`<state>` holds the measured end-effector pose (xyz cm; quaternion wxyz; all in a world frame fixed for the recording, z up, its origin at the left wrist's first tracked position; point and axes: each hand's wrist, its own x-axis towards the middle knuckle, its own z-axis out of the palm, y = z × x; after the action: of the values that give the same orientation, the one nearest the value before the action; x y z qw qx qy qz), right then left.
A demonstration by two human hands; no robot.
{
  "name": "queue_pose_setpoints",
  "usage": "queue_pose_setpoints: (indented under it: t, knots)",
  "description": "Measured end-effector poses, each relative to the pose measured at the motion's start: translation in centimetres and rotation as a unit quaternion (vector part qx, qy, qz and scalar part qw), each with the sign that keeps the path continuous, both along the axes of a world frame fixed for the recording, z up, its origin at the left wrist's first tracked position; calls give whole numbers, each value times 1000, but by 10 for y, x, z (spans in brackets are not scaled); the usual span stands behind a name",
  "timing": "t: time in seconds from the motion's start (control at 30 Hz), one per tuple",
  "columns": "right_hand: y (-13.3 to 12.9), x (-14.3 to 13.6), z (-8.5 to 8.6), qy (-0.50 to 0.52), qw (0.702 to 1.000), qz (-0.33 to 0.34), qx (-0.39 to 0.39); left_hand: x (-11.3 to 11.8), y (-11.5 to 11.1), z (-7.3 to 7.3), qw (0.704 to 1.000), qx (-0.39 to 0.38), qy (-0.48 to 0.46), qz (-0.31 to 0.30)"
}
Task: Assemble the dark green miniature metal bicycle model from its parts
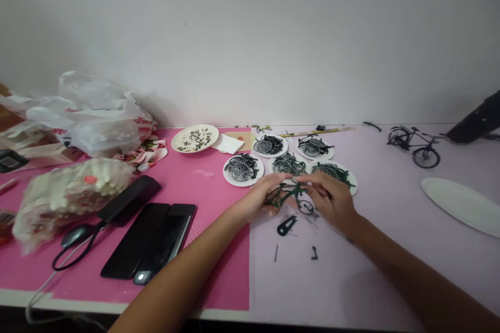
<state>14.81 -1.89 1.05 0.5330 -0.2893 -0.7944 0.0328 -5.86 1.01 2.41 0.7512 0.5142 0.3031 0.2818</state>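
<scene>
Mid-assembly on a green mini bike frame (pixel 288 195), by the look of it. Both hands pinch it just above the table (pixel 390 281), right in front of the cluster of small white plates (pixel 243 170) that hold wheels and parts.

Left hand (pixel 263 199): fingers curled shut on the frame's front end. Right hand (pixel 332 200): fingers closed on the rear end, near a small wheel (pixel 305 207). Can't tell if the wheel is fixed to the frame or just lying under it.

Loose bits on the table just nearer than the frame: a dark chain guard (pixel 286 226) and two small pins (pixel 314 253).

Finished black bike (pixel 414 145) stands well right of the plates, likely the reference.

Next move likely needs a fine fit: steady the frame with one hand, pick up a loose part with the other, align precisely. The parts are tiny and could easily drop.
</scene>
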Motion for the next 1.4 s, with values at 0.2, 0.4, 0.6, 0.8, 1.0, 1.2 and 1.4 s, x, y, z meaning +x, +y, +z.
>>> queue_pose_setpoints:
  t: [0.2, 0.4, 0.6, 0.8, 1.0, 1.2, 1.4]
  knots:
    - [0, 0, -1, 3, 999, -39, -28, -1, 9, -4, 1000, -8, 24, 7]
    - [-1, -1, -10, 95, 983, -87, -129, 0, 14, -13, 999, -33, 34, 19]
    - [2, -2, -14, 149, 966, -93, -188, 3, 16, -21, 996, 6, -16, 82]
    - [6, -2, -21, 135, 955, -87, -250, 8, 5, -13, 983, 85, -47, 154]
    - [7, -4, -27, 123, 942, -69, -303, 9, 2, -10, 981, 107, -21, 160]
    - [6, -7, -29, 135, 938, -57, -315, 9, 3, -14, 983, 89, -22, 159]
    - [6, -7, -27, 143, 929, -52, -337, 10, 4, -19, 986, 67, -47, 148]
